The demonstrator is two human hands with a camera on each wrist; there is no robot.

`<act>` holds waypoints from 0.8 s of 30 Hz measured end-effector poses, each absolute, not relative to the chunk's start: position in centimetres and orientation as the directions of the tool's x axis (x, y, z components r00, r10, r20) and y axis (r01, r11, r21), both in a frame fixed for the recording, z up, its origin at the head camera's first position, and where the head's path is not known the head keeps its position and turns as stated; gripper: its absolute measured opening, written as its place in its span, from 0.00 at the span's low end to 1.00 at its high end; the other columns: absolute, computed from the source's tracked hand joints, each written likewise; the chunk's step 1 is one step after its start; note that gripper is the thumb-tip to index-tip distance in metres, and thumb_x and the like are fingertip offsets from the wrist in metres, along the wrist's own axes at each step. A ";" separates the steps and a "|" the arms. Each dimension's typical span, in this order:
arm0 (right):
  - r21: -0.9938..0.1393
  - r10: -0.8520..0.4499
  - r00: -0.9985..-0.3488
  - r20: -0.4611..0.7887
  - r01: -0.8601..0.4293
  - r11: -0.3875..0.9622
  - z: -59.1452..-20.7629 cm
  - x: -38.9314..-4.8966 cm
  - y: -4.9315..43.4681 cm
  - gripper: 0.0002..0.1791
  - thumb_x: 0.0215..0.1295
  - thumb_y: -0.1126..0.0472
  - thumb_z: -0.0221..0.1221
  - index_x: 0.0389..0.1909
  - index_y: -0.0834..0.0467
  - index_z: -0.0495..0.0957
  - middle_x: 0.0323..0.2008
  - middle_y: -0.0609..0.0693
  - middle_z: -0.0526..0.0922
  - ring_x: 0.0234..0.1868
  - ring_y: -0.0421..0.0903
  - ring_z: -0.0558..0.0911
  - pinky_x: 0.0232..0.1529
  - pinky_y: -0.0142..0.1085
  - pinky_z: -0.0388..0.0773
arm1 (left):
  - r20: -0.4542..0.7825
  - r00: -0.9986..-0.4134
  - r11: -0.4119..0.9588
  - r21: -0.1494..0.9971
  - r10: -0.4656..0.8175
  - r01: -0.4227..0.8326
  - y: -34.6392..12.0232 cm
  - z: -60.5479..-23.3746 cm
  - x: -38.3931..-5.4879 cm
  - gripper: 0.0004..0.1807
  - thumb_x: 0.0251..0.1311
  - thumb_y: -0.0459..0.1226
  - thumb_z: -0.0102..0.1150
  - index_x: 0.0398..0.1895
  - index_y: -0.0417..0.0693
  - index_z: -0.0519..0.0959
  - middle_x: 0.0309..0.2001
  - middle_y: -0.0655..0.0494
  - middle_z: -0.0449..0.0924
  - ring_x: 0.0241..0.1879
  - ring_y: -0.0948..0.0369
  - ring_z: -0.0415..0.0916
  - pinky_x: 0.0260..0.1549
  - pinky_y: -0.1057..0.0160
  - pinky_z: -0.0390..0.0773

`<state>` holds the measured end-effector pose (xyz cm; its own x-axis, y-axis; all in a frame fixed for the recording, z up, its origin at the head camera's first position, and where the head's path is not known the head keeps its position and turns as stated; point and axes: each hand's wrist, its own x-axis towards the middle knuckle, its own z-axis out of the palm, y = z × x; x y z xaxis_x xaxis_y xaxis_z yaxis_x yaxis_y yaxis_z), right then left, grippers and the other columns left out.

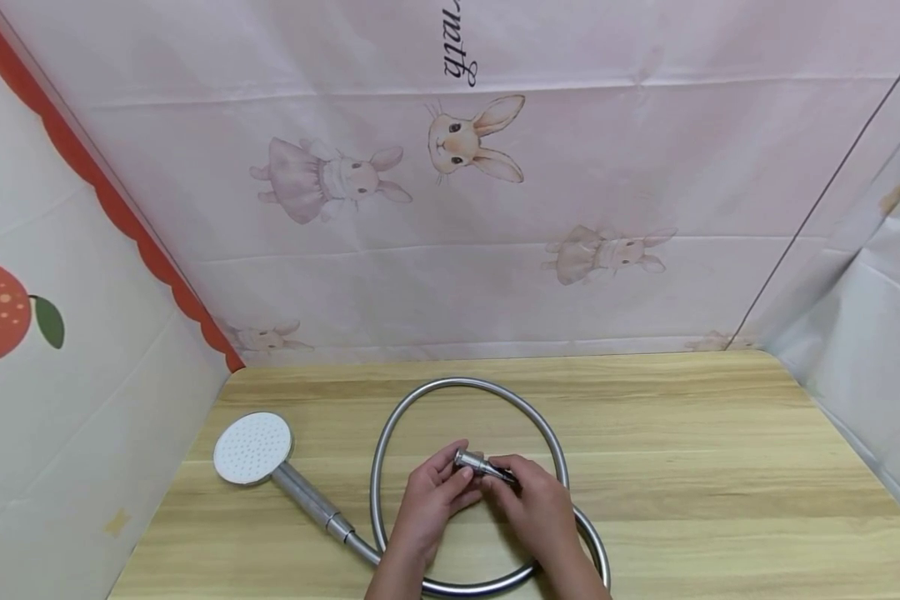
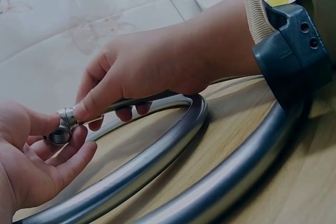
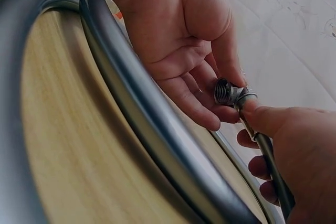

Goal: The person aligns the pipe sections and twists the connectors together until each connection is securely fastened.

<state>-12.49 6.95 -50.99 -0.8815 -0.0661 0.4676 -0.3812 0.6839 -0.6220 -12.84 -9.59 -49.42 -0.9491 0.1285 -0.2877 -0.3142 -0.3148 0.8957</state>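
My left hand pinches a shiny metal hose-end fitting between thumb and fingers. In the left wrist view, the threaded opening of its nut shows beside the left fingertips. The right hand grips the hose just behind the fitting, thumb close to the collar. This gripped hose end runs under the right palm, where part of it is hidden. The rest of the metal shower hose lies in a loop around both hands. On the left lies a shower head with a white face, its handle joined to the hose.
The wood-grain table carries the hose and shower head. Behind it hangs a pink sheet printed with rabbits. White sheets close off both sides, the left one with a red scalloped edge. A dark wrist mount sits on the right wrist.
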 end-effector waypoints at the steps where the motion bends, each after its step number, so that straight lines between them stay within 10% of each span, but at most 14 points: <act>1: -0.622 -0.067 -0.881 0.468 -0.382 0.684 -51.0 -12.5 6.9 0.13 0.51 0.54 0.74 0.39 0.46 0.84 0.36 0.39 0.87 0.38 0.36 0.85 0.39 0.34 0.83 | -0.286 -0.949 -0.316 0.896 0.130 -0.313 -9.6 -49.4 -12.9 0.31 0.66 0.30 0.56 0.71 0.35 0.62 0.62 0.39 0.75 0.49 0.56 0.83 0.51 0.58 0.83; 24: -0.632 -0.070 -0.893 0.445 -0.369 0.681 -50.7 -12.6 7.1 0.13 0.52 0.53 0.73 0.39 0.45 0.84 0.35 0.37 0.87 0.36 0.33 0.84 0.36 0.32 0.82 | -0.299 -0.946 -0.257 0.911 0.124 -0.322 -9.5 -49.2 -12.7 0.20 0.66 0.35 0.59 0.56 0.30 0.74 0.43 0.51 0.85 0.40 0.62 0.84 0.47 0.59 0.85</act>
